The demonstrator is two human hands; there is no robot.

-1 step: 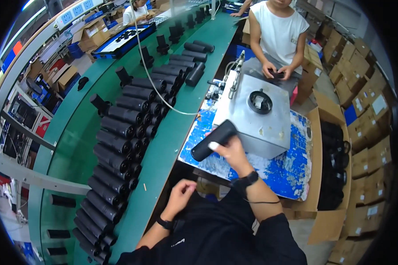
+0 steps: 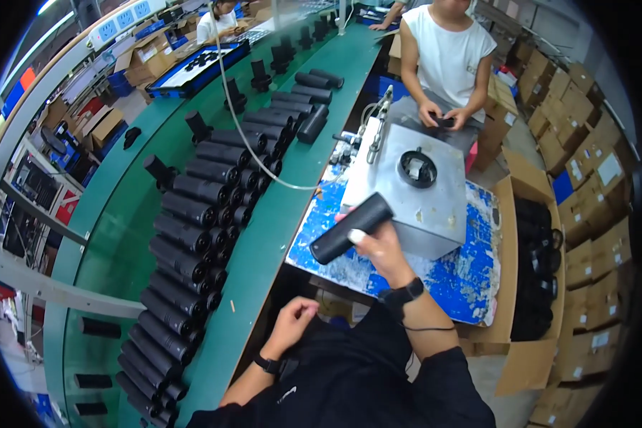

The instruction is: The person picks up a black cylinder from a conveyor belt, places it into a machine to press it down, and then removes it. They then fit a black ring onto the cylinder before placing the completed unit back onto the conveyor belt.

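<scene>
My right hand [image 2: 379,251] is wrapped round a black cylindrical tube [image 2: 342,234], holding it tilted above the blue worktable. Its upper end lies in front of the corner of a grey metal box fixture [image 2: 429,214]. On top of that box sits a round black ring socket [image 2: 417,168]. Nothing shows in my left hand [image 2: 292,325], whose fingers are curled in just off the edge of the green bench. To its left, a stack of similar black tubes [image 2: 175,258] lies in rows on the bench.
The green bench [image 2: 253,285] runs along my left, with black flanged parts [image 2: 198,126] standing behind the stack. A pale hose [image 2: 242,135] hangs across it. Beyond the metal box a co-worker [image 2: 446,68] handles a small dark part. An open carton [image 2: 505,257] of black parts stands right.
The tube in my right hand has shifted slightly right. My left hand stays nearly in place, still curled.
</scene>
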